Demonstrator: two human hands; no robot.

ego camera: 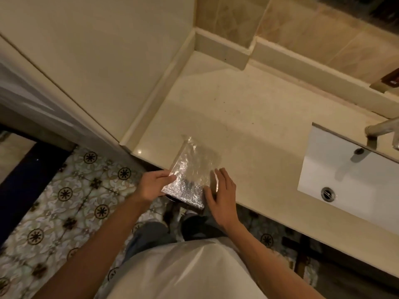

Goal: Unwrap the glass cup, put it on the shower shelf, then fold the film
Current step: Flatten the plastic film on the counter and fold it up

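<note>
A clear, crinkled plastic film lies as a flat rectangle on the cream countertop, its near end hanging over the counter's front edge. My left hand pinches the film's near left edge between thumb and fingers. My right hand rests flat with fingers spread against the film's right edge. No glass cup and no shower shelf are in view.
A white rectangular sink with a drain and a metal faucet sits at the right. A cream wall panel borders the counter on the left. Patterned floor tiles lie below.
</note>
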